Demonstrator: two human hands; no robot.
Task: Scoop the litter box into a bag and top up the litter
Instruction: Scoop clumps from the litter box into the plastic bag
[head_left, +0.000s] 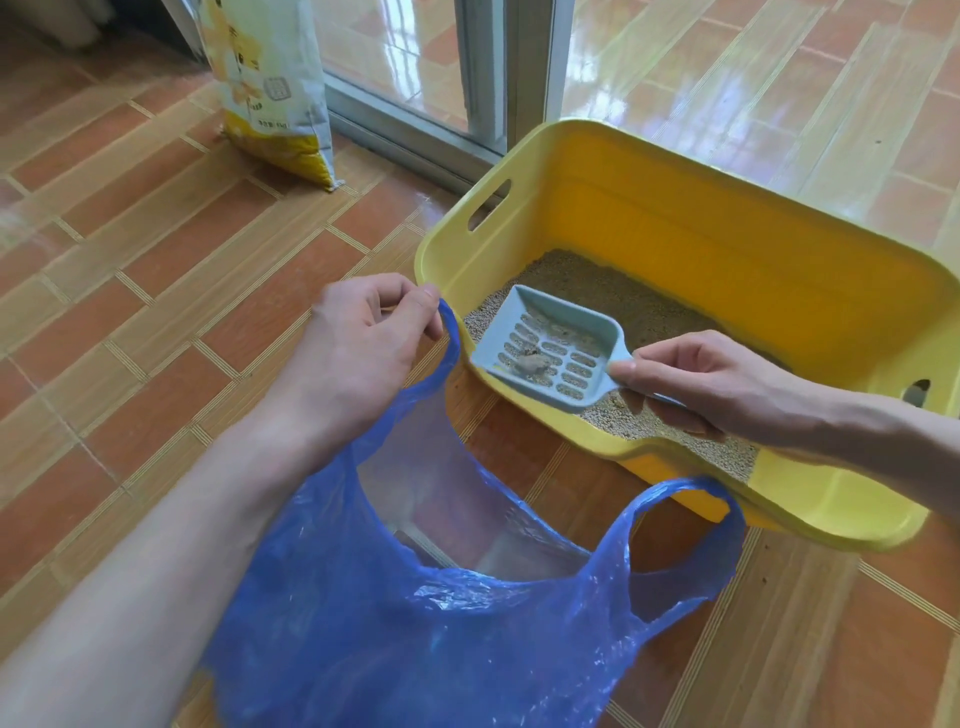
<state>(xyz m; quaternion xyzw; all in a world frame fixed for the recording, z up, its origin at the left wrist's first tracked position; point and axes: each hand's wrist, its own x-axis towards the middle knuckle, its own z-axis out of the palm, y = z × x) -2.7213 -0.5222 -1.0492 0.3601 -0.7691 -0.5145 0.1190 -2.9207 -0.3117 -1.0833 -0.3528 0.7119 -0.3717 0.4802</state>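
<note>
bag (415, 623): nearest me, just outside the near wall of the litter box (701, 234); its mouth gapes upward, and its free handle loop droops against that wall
my left hand (363, 332): at the box's near-left corner, thumb and fingers pinching the other handle loop and lifting it to hold the mouth open
scoop (550, 353): over the box's near-left part, just inside the near wall; its long axis runs from the handle in my grip toward the left corner, front lip pointing away and left
my right hand (711, 389): above the box's near rim, fingers wrapped round the scoop handle, thumb on top
clump (530, 362): lying on the slotted floor of the scoop, with some loose grains around it
what matters next: the bag mouth lies toward me and left of the scoop, just across the near wall; I judge the scoop must come over that rim and tip
litter (639, 306): a thin layer on the box floor
litter sack (275, 88): standing well beyond the box's far-left corner, by the glass door (415, 52); top-up not yet begun
</note>
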